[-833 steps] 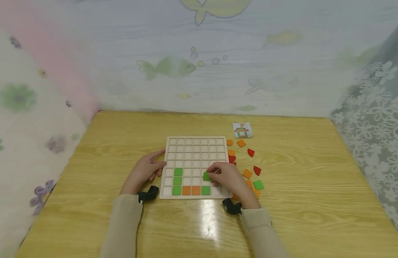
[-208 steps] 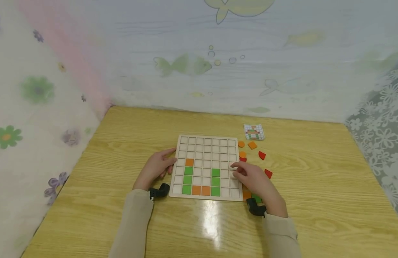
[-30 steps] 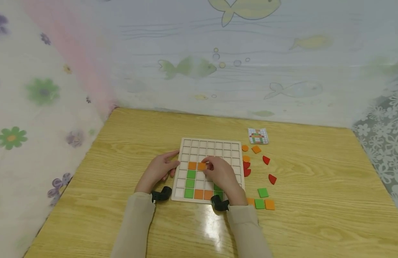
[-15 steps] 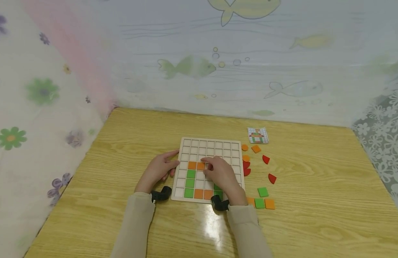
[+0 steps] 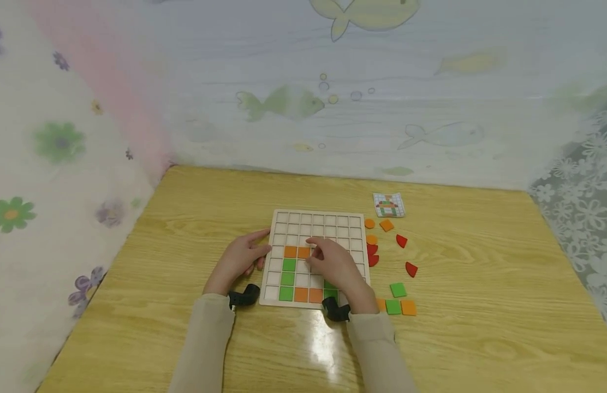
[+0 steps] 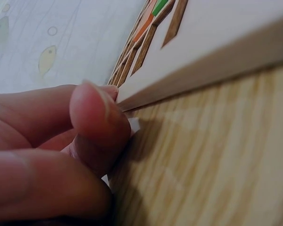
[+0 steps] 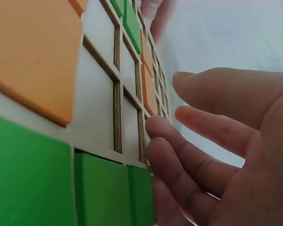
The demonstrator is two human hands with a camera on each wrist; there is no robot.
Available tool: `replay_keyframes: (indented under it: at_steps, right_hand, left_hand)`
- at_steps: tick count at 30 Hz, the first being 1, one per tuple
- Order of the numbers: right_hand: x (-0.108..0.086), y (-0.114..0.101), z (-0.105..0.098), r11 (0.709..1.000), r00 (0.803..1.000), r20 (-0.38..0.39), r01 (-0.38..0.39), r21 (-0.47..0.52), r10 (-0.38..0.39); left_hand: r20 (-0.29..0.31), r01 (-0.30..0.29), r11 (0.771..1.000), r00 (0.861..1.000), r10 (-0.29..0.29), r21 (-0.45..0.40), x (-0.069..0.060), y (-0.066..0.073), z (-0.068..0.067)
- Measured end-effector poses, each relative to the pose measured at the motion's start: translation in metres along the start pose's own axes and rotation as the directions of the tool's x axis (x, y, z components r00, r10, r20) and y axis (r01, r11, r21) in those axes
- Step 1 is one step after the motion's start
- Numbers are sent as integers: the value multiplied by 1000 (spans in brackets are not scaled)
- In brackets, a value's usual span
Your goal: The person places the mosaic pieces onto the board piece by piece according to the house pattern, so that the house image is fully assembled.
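A pale wooden grid board (image 5: 316,216) lies on the table. My left hand (image 5: 237,261) touches its left edge with relaxed fingers; in the left wrist view the left hand (image 6: 61,136) is beside the board's side. Over the board's middle, my right hand (image 5: 335,267) holds nothing, thumb and fingers apart, just right of an orange tile (image 5: 303,252). That tile lies in a cell beside another orange tile (image 5: 290,251), above a green column (image 5: 287,278). In the right wrist view the right hand (image 7: 217,150) has fingertips near the orange tile (image 7: 148,89). It partly hides the right green column.
Right of the board are orange discs (image 5: 371,239), an orange square (image 5: 386,225), red quarter-round pieces (image 5: 411,269) and several green and orange squares (image 5: 393,307). A small pattern card (image 5: 389,205) lies behind them. Patterned cloth (image 5: 210,125) hangs behind the table.
Compared with several seconds ago, a second orange tile sits beside the first. My right hand has moved left from the board's right edge and its fingers have come off that tile. The left hand stays put.
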State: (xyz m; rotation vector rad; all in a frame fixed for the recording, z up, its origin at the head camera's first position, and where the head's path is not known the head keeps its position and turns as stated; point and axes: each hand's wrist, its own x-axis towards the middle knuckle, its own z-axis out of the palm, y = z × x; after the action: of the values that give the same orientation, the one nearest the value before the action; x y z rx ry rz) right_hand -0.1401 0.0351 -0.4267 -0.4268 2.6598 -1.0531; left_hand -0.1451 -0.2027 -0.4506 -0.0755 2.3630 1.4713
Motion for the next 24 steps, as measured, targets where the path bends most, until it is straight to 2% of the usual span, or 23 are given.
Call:
replay_keyframes:
  at_steps: [6, 12, 17, 24]
  right_hand:
    - [-10, -6, -6, 1000, 1000, -19, -2, -9, 1]
    - [-14, -8, -8, 997, 998, -32, 43, -59, -45]
    - [-19, -7, -9, 993, 997, -57, 48, -106, -54]
    - [-30, 2, -12, 993, 997, -68, 34, -111, -42]
  left_hand:
    - [12, -19, 1000, 1000, 19, -5, 1, -3, 0]
    - [5, 3, 1000, 1000, -3, 5, 1, 0, -3]
    - [-1, -3, 1000, 1000, 3, 5, 3, 1, -4]
    - [14, -5, 1000, 1000, 5, -8, 3, -2, 1]
